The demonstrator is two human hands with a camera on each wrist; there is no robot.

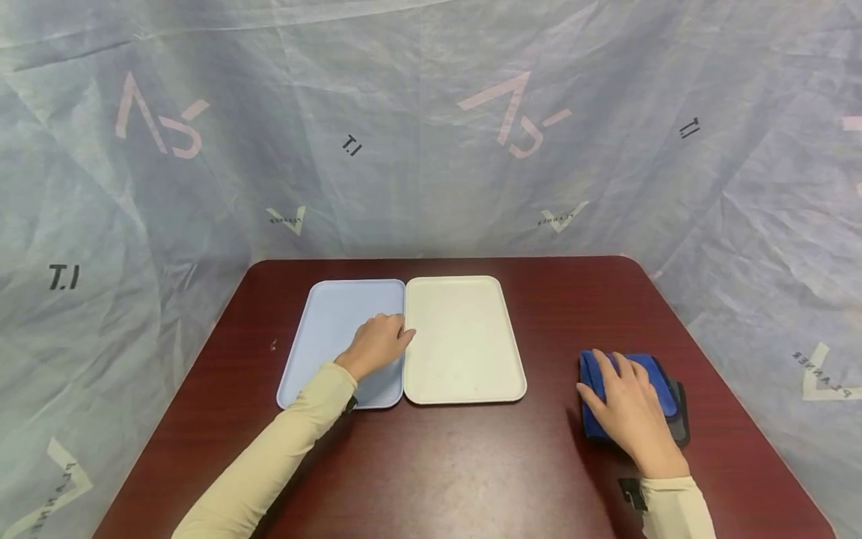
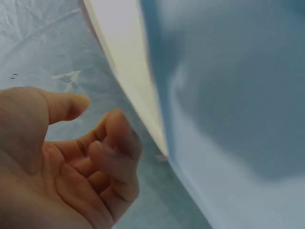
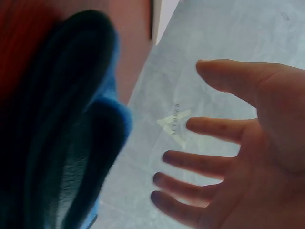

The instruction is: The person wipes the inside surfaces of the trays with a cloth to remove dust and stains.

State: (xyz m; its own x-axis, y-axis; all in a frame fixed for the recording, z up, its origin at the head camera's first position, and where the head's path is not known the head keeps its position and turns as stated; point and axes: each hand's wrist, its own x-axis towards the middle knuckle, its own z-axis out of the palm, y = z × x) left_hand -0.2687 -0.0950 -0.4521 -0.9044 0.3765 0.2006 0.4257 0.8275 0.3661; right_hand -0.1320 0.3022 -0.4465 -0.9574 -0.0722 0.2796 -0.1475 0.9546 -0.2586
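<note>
My left hand hovers above the light blue tray, near where it meets the cream tray. In the left wrist view its fingers are loosely curled with nothing between them, and the thumb stands apart. At the right, my right hand is over a folded blue cloth. Its spread, nearly straight fingers show apart from the cloth in the right wrist view. A dark grey folded piece sticks out from under the blue cloth; the hand hides part of the pile.
Both trays lie side by side on a dark red-brown table, their edges touching. A grey printed fabric sheet hangs behind the table and along its sides.
</note>
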